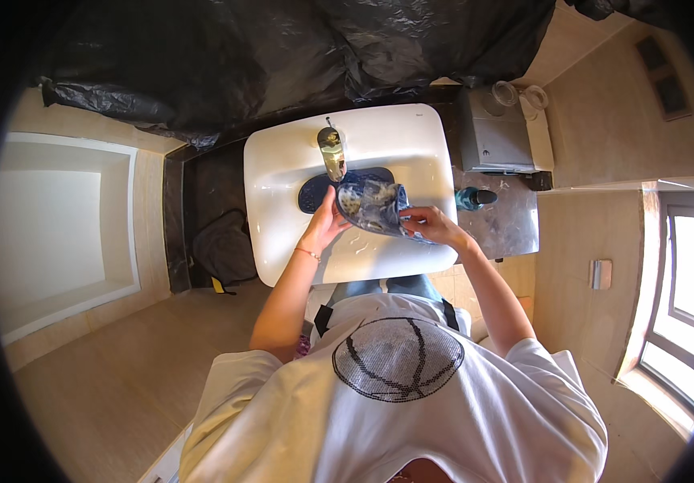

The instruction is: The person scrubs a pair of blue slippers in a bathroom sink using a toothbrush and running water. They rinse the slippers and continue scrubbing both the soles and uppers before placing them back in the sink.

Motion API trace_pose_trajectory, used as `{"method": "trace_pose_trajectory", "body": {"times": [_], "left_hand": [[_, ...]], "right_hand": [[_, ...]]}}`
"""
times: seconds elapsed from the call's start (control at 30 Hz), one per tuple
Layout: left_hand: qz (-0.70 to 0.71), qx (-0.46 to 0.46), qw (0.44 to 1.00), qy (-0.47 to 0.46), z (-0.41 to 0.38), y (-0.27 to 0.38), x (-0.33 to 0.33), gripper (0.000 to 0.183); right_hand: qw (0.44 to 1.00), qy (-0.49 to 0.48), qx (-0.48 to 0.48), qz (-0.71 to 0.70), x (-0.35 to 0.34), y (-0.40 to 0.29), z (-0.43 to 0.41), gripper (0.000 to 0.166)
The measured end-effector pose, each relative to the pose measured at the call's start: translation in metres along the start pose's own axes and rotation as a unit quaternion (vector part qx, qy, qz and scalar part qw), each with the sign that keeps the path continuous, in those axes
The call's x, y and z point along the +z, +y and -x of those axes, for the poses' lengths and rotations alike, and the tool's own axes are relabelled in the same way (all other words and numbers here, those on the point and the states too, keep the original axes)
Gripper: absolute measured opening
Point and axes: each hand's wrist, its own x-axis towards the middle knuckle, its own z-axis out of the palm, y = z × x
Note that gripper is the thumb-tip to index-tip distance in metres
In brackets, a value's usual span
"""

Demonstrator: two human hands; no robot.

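A blue slipper (372, 206) with whitish suds on it is held over the white washbasin (286, 247), tilted. My left hand (325, 221) grips its left end, thumb on the near side of the rim. At the slipper's right end is my right hand (430, 223), its fingers bent against the edge; the exact hold of the fingertips is partly hidden. Beneath, a second dark blue slipper (312, 194) lies in the bowl, partly covered by the held one and by the tap. The gold-coloured tap (330, 151) stands just beyond my left hand.
A teal bottle with a dark cap (471, 199) stands on the dark stone counter (513, 226) right of the basin. Behind it sits a grey box (495, 139). A dark bag (224, 246) rests left of the basin. Black plastic sheeting (262, 60) hangs across the back.
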Motion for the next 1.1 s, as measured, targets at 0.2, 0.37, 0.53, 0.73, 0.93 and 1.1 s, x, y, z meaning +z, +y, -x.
{"method": "trace_pose_trajectory", "body": {"times": [0.2,0.37,0.53,0.73,0.93,1.1], "left_hand": [[-0.084,0.014,0.996,0.01,0.012,-0.025,-0.019,0.04],[-0.133,0.086,0.984,0.084,0.035,-0.024,-0.04,0.041],[-0.132,0.103,0.982,0.09,0.045,-0.032,-0.054,0.035],[-0.143,0.157,0.972,0.102,0.054,-0.015,-0.044,0.025],[-0.148,0.121,0.98,0.062,0.054,-0.021,-0.044,0.026],[-0.152,0.141,0.975,0.084,0.053,-0.028,-0.052,0.028]], "right_hand": [[0.997,0.081,-0.019,0.001,0.047,0.007,-0.005,0.008],[0.962,0.142,-0.059,0.224,0.063,-0.007,0.006,0.022],[0.969,0.11,-0.023,0.221,0.051,-0.013,0.013,0.022],[0.947,0.144,-0.068,0.277,0.059,-0.019,-0.008,0.018],[0.948,0.101,-0.037,0.299,0.056,-0.01,-0.013,0.011],[0.935,0.119,-0.092,0.321,0.047,-0.021,-0.014,0.012]]}}
